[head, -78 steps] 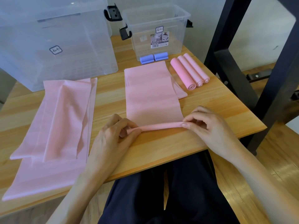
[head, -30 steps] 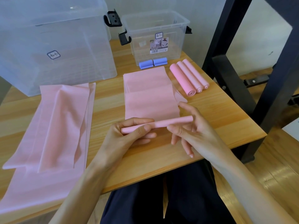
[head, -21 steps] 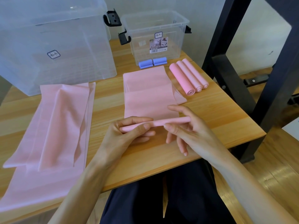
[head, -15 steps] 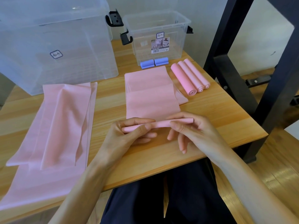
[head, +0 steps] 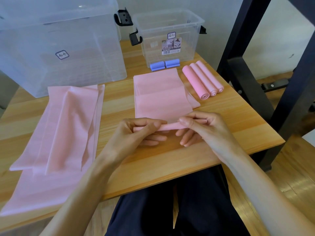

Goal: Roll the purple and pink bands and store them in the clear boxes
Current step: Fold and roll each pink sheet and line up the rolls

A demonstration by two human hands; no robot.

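A: How far along?
B: Far left, a pink band pile (head: 56,126) lies unrolled. Mid-table, left hand (head: 134,133) and right hand (head: 202,128) pinch a started pink roll (head: 168,127).
A: Finished?
B: Two purple rolls (head: 164,64), three pink rolls (head: 202,79), none inside the small clear box (head: 170,31).

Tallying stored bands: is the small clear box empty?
Looks empty: through the small clear box only bare walls show; the purple rolls lie outside.
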